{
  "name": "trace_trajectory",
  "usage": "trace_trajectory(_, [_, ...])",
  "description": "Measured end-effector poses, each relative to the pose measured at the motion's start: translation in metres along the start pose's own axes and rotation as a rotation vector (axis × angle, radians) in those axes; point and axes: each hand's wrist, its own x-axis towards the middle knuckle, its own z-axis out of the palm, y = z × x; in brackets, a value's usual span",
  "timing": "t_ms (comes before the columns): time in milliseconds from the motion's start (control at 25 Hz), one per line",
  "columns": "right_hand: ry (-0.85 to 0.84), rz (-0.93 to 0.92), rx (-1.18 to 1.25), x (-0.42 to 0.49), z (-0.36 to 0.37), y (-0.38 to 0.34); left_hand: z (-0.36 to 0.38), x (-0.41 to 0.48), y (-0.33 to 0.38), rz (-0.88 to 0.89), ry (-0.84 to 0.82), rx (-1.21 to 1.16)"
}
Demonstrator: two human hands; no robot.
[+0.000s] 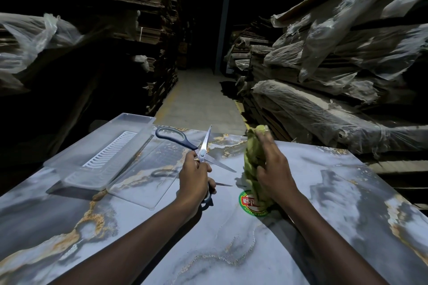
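Blue-handled steel scissors [203,155] gaped in the gripping left hand [195,180]; right hand [273,169] clutched green leaves [253,152] at three o'clock; short, deep snips seemed wisest.

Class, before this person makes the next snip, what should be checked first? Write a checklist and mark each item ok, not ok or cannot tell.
1. Left hand grips the scissors firmly: ok, fingers curl round one handle loop.
2. Blades open: ok, spread wide.
3. Right hand holds the leaf bundle upright: ok.
4. Bundle between the blades: not ok, it stands beside them, apart.
5. Right fingers away from the blades: ok.
6. Clear cutting mat under the bundle: not ok, the mat lies to the left and the bundle stands on the marble-patterned table.
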Motion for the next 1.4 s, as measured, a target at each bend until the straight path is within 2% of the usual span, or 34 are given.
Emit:
trace_trajectory(80, [0.212, -0.041, 0.013, 0.002, 0.001, 0.005, 0.0, -0.001, 0.001, 0.005, -0.001, 0.005])
trace_trajectory(120, [0.26, -0.041, -0.019, 0.002, 0.0, 0.007, 0.0, -0.002, 0.001, 0.008, -0.002, 0.009])
trace_trajectory(280, [0.203, 0.101, -0.372, -0.003, -0.002, 0.004, 0.001, -0.003, 0.001, 0.016, -0.011, 0.012])
trace_trajectory(440, [0.137, 0.207, -0.486, -0.004, -0.007, -0.001, 0.0, -0.003, 0.0, 0.019, -0.016, 0.03])
trace_trajectory(560, [0.21, 0.178, -0.437, -0.005, -0.008, -0.003, 0.001, -0.003, 0.0, 0.019, -0.019, 0.045])
trace_trajectory(640, [0.286, -0.013, -0.248, -0.003, -0.006, -0.002, 0.001, -0.003, 0.0, 0.021, -0.022, 0.049])
trace_trajectory(680, [0.247, -0.114, -0.158, -0.001, -0.003, 0.0, 0.001, -0.004, 0.001, 0.023, -0.022, 0.052])
trace_trajectory(760, [-0.05, -0.197, -0.08, -0.002, 0.003, 0.004, 0.0, -0.004, 0.001, 0.028, -0.018, 0.059])
trace_trajectory(840, [-0.433, -0.159, -0.204, -0.006, 0.009, 0.006, -0.001, -0.005, 0.001, 0.033, -0.003, 0.066])
trace_trajectory(880, [-0.545, -0.14, -0.292, -0.008, 0.01, 0.008, -0.002, -0.005, 0.002, 0.036, 0.007, 0.077])
trace_trajectory(920, [-0.575, -0.133, -0.344, -0.009, 0.011, 0.01, -0.002, -0.005, 0.002, 0.039, 0.018, 0.086])
trace_trajectory(1080, [-0.446, -0.176, -0.567, -0.008, 0.01, 0.016, -0.005, -0.005, 0.004, 0.007, 0.03, 0.067])
trace_trajectory(1200, [-0.472, -0.157, -0.699, -0.009, 0.012, 0.017, -0.004, -0.005, 0.004, -0.007, -0.006, 0.051])
trace_trajectory(1280, [-0.397, -0.186, -0.595, -0.007, 0.011, 0.016, -0.002, -0.005, 0.002, 0.005, -0.028, 0.05])
trace_trajectory(1400, [-0.328, -0.098, -0.14, -0.004, 0.008, 0.013, -0.002, -0.003, 0.001, 0.0, -0.05, 0.043])
